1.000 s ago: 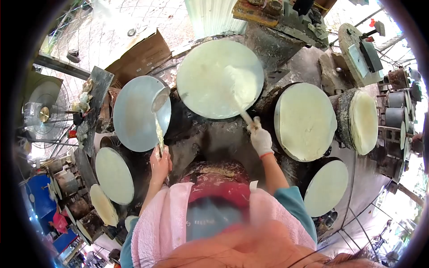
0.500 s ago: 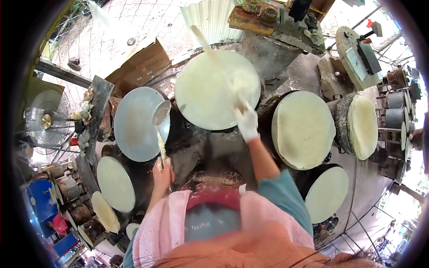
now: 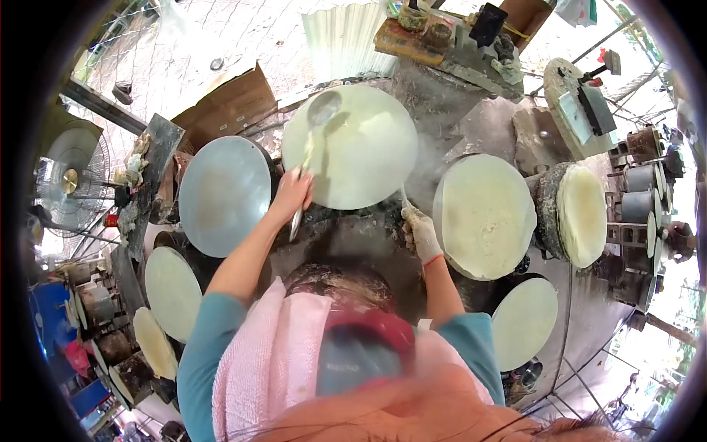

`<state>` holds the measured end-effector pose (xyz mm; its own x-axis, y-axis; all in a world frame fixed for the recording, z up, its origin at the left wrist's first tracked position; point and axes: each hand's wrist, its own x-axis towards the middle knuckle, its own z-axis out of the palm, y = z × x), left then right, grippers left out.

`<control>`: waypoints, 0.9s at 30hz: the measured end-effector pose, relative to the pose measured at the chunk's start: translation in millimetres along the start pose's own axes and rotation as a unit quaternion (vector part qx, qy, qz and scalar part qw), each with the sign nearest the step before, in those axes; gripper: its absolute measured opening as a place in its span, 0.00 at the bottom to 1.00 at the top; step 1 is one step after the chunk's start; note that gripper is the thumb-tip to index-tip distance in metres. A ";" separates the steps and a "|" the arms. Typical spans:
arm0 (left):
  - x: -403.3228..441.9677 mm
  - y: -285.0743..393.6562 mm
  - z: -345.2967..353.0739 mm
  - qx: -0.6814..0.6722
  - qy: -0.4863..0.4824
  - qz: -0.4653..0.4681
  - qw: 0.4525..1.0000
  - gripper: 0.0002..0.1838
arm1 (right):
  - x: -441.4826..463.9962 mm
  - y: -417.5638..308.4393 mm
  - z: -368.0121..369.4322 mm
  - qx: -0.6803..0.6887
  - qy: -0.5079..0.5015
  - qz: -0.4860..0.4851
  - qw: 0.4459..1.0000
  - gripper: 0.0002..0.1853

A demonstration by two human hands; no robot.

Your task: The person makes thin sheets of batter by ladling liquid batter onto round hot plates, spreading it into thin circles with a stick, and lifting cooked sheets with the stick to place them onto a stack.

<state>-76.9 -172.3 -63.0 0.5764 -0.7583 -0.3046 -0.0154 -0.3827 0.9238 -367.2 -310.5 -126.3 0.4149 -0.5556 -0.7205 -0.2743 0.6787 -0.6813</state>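
My left hand (image 3: pixel 293 194) is bare and closed around the handle of a metal ladle (image 3: pixel 324 109). The ladle's bowl is above the far left part of a round griddle (image 3: pixel 368 158), which is covered with a pale, thin layer of batter. A slightly thicker patch shows on its right side. My right hand (image 3: pixel 420 230) wears a stained white glove and is down by the griddle's near right edge. Its fingers are closed on a thin, pale stick (image 3: pixel 403 194), seen nearly end-on, so most of its length is hidden.
To the left is a grey griddle (image 3: pixel 224 197) with a brownish middle. A pale sheet covers the griddle (image 3: pixel 486 217) on the right, and another sheet (image 3: pixel 582 215) lies beyond it. A fan (image 3: pixel 70 180) stands far left, and a cardboard box (image 3: pixel 228 103) lies behind.
My left hand has carried the ladle from the left griddle to the middle one. My right hand has drawn back from the middle griddle toward me, taking the long stick off its surface.
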 end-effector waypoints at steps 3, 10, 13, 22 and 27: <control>84.4 -7.6 18.2 0.021 -0.059 0.028 0.998 0.14 | -7.1 9.3 4.8 -0.012 -0.028 -0.003 1.000 0.23; 116.4 -21.6 52.0 -0.154 -0.131 -0.121 0.972 0.08 | -28.1 74.5 73.6 0.049 0.124 -0.036 0.990 0.14; 77.0 -21.1 51.4 -0.244 -0.098 -0.186 0.947 0.07 | -39.4 53.5 134.0 0.116 0.047 0.012 0.992 0.13; 35.7 -20.4 72.7 -0.541 -0.077 -0.289 0.786 0.07 | -17.2 71.9 138.8 0.066 -0.007 0.054 0.996 0.13; 41.8 -56.1 -12.0 -0.696 -0.226 -0.167 0.661 0.07 | -21.6 30.4 75.1 0.057 -0.005 -0.146 0.988 0.21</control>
<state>-42.2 -176.2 -124.8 0.0492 -0.9547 -0.2935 0.9988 0.0481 0.0109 -319.3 -241.8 -121.7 0.4699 -0.7311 -0.4947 -0.0421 0.5412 -0.8398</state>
